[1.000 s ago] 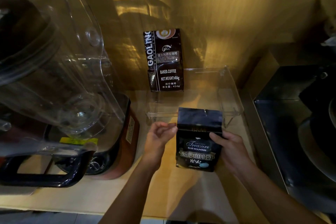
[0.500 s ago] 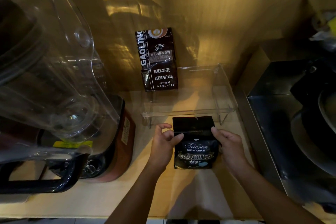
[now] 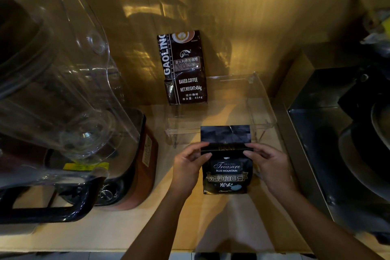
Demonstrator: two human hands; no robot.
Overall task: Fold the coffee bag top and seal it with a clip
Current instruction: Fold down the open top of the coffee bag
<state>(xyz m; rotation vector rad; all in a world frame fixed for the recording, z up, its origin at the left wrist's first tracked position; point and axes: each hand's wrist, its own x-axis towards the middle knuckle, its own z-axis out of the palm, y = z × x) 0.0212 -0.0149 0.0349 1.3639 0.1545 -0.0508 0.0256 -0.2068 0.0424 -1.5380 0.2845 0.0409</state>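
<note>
A small black coffee bag (image 3: 228, 172) labelled "Treasure Blue Mountain" stands upright on the wooden counter. Its shiny top flap (image 3: 225, 134) sticks up above the print. My left hand (image 3: 189, 164) pinches the bag's upper left edge, thumb in front and fingers behind. On the upper right edge my right hand (image 3: 267, 164) holds it the same way. I see no clip anywhere in view.
A taller brown coffee bag (image 3: 183, 67) leans on the back wall. A clear acrylic stand (image 3: 261, 112) sits just behind the small bag. A blender (image 3: 69, 99) with a clear jug fills the left. A dark metal appliance (image 3: 341, 133) borders the right.
The bag came down from being held up in my right hand and now stands on the counter. My left hand closed onto its upper left edge, and both hands shifted up to the top.
</note>
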